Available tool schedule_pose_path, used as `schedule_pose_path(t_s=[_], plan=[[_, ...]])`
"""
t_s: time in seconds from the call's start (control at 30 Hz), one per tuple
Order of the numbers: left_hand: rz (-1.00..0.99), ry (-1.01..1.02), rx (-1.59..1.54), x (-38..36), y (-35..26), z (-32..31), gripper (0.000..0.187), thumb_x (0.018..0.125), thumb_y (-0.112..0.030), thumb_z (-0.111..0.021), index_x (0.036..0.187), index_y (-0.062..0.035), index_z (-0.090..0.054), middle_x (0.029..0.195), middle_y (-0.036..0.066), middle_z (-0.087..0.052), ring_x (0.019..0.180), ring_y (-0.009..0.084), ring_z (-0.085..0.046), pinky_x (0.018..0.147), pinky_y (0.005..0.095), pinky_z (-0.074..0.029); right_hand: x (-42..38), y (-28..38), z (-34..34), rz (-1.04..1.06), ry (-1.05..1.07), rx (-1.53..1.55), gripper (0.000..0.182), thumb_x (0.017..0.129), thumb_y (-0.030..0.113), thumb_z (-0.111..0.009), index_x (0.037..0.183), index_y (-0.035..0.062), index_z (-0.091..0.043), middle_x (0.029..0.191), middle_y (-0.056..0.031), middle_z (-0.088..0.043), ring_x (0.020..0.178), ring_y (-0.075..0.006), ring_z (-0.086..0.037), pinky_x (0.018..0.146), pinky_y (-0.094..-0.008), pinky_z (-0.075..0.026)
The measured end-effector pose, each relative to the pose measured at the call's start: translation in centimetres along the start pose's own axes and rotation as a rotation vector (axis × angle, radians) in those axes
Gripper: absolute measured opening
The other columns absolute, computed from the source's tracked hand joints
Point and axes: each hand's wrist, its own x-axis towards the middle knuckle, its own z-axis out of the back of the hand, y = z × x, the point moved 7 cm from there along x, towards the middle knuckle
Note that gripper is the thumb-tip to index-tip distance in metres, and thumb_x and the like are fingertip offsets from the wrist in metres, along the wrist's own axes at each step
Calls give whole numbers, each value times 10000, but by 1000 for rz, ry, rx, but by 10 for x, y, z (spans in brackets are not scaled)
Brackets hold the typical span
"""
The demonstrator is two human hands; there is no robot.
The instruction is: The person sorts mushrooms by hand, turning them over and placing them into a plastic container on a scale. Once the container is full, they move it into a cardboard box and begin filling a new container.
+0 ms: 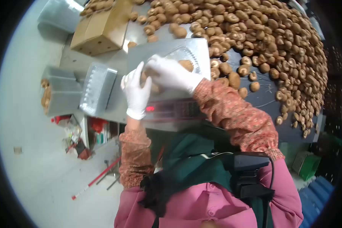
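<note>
Both of my hands wear white gloves over a metal-topped weighing scale (140,51) with a red lit display. On its plate is a clear plastic tray (195,57), with a brown shiitake mushroom (186,65) in its right part. My right hand (173,73) reaches across the tray, its fingers curled over brown mushrooms at the left side. My left hand (136,91) is at the tray's left edge, thumb and fingers apart, close beside those mushrooms. The right hand's fingers partly cover what lies beneath, and some blur softens the detail.
A large heap of shiitake mushrooms (262,32) spreads over the table at the back and right. A cardboard box (98,32) stands at the back left. Empty clear trays (97,89) are stacked left of the scale, near a grey bin (64,95).
</note>
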Motion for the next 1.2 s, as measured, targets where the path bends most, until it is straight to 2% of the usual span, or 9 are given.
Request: schedule_pose_path(t_s=[0.1, 0.17, 0.3, 0.33, 0.5, 0.9, 1.03, 1.1, 1.2], plan=[[17, 80, 66, 5, 13, -14, 438, 814, -124, -703, 1250, -162, -674, 1161, 40, -678, 1141, 242, -596, 1160, 522, -283, -3, -1, -1, -1, -61, -12, 75, 783, 83, -648, 828, 48, -697, 922, -163, -642, 920, -360, -659, 802, -426, -548], [-96, 25, -76, 8, 19, -11, 433, 800, -52, -699, 1227, -122, -680, 1139, 80, -688, 1077, 292, -631, 1104, 481, -385, 1, -1, -8, -18, 75, -145, 137, 837, 65, -606, 962, 42, -655, 973, -148, -628, 913, -349, -655, 800, -427, -541], [313, -61, -614, -6, 34, -4, 356, 857, 38, -651, 1211, -5, -660, 1150, 162, -694, 1060, 298, -678, 1029, 412, -484, -3, -4, -1, 43, -78, 10, 270, 803, 170, -696, 1043, 81, -610, 1030, -118, -619, 1040, -343, -622, 984, -442, -478], [215, -22, -490, -9, 37, -4, 329, 867, 22, -642, 1192, -21, -667, 1147, 146, -695, 1077, 297, -669, 1074, 441, -438, -6, -5, -6, 31, -67, -80, 272, 801, 236, -718, 1013, 90, -631, 1009, -100, -642, 1143, -335, -600, 1150, -517, -342], [-19, -36, 119, -17, 39, 6, 202, 901, -63, -614, 1092, -85, -675, 1170, 79, -667, 1194, 264, -589, 1185, 539, -243, -9, 4, -3, 51, -28, -467, 260, 837, 298, -685, 968, 75, -661, 971, -120, -667, 1244, -336, -573, 1201, -620, -224], [23, 21, -55, -2, 14, 6, 375, 937, -85, -650, 1288, 35, -599, 1304, 210, -606, 1240, 355, -555, 1091, 444, -395, -90, 36, 74, 133, -355, -356, 264, 810, 199, -686, 1038, 74, -639, 1138, -99, -628, 1222, -277, -563, 1185, -586, -258], [-54, 69, -28, 4, -19, -8, 475, 937, -122, -659, 1374, 19, -538, 1389, 219, -549, 1303, 365, -505, 1118, 461, -363, -191, -21, 132, -176, -566, -365, 279, 782, 83, -686, 1056, 131, -671, 1062, -46, -665, 1080, -248, -632, 1115, -526, -348], [-156, 93, 27, 8, -41, -20, 512, 932, -153, -669, 1394, 11, -522, 1402, 226, -537, 1311, 373, -496, 1129, 473, -345, -255, -78, 167, -495, -690, -278, 193, 819, 58, -649, 1005, 74, -699, 1039, -90, -709, 936, -318, -662, 869, -429, -523], [-198, 190, 160, 7, -50, -40, 570, 919, -210, -687, 1418, 7, -515, 1420, 209, -548, 1326, 374, -501, 1135, 490, -339, -329, -130, 213, -784, -945, -343, 246, 905, 63, -657, 1151, 45, -661, 1062, -116, -679, 916, -217, -676, 806, -347, -550]])
